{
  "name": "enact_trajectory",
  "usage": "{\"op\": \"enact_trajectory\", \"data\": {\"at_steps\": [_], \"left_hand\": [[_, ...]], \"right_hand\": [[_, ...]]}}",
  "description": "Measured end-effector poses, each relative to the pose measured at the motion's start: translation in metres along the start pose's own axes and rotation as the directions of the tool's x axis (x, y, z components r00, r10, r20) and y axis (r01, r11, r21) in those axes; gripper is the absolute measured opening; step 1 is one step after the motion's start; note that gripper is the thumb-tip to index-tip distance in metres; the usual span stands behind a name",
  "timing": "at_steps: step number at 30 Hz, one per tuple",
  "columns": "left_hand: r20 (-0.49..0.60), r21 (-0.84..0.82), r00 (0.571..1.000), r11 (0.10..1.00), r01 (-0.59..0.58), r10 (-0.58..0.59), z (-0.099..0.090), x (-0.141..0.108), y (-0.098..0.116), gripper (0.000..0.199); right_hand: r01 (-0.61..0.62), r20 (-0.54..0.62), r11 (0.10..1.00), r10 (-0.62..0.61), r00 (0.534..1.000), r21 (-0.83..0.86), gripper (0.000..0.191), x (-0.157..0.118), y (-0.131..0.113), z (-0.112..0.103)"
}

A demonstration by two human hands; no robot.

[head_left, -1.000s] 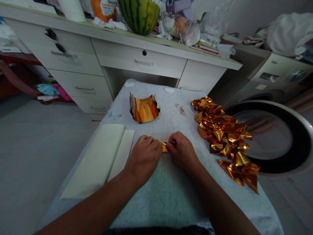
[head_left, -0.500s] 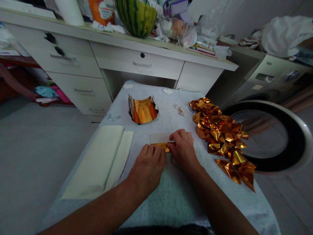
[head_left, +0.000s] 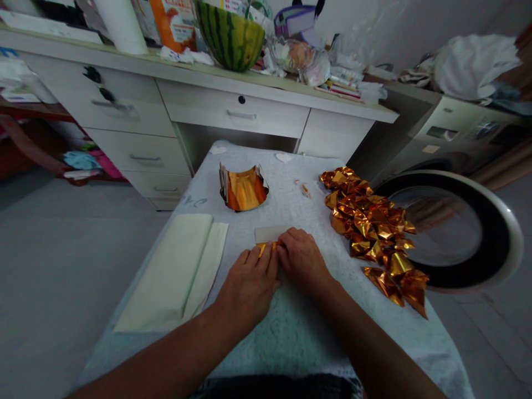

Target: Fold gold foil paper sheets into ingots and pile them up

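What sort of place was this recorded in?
Most likely a room in a home: a washing machine stands at the right, and a watermelon sits on a cluttered white desk with drawers.

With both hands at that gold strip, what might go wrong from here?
The gold strip might crease crookedly: the left hand and right hand cover much of it.

The folded gold pieces lie by the right edge of the table, so a sweep of the right arm might knock some off.
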State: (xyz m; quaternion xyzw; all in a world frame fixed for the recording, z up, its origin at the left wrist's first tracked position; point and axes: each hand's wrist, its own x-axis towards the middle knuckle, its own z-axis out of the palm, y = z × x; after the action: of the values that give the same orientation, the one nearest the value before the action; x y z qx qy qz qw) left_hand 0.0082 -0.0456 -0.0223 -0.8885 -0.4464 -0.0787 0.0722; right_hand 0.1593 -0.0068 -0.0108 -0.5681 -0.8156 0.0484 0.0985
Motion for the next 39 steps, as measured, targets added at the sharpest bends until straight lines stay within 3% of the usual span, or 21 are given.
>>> {"op": "enact_trajectory", "data": {"at_steps": [13, 18, 24, 34, 39], "left_hand": [[0.077, -0.041, 0.997, 0.999, 0.026, -0.022, -0.005, -0.023, -0.015, 0.05], [0.041, 0.003, 0.999, 1.0, 0.017, -0.017, -0.008, -0.029, -0.022, 0.044], [-0.006, -0.076, 1.0, 0.997, -0.022, 0.022, -0.003, -0.03, -0.029, 0.044], [-0.039, -0.09, 0.996, 0.992, -0.089, 0.085, -0.001, -0.028, -0.032, 0.038], [-0.015, -0.087, 0.995, 0.991, -0.098, 0.097, -0.001, -0.024, -0.03, 0.049]], "right_hand": [[-0.098, 0.027, 0.988, 0.102, 0.994, -0.119, 0.013, 0.004, -0.012, 0.002], [-0.129, -0.013, 0.985, 0.128, 0.992, -0.118, 0.031, 0.002, -0.019, 0.003], [-0.141, -0.056, 0.983, 0.136, 0.989, -0.114, 0.041, 0.0, -0.023, 0.005], [-0.138, -0.028, 0.986, 0.136, 0.99, -0.092, 0.03, -0.003, -0.022, 0.003], [-0.134, -0.01, 0.987, 0.134, 0.991, -0.092, 0.026, -0.004, -0.02, 0.002]]}}
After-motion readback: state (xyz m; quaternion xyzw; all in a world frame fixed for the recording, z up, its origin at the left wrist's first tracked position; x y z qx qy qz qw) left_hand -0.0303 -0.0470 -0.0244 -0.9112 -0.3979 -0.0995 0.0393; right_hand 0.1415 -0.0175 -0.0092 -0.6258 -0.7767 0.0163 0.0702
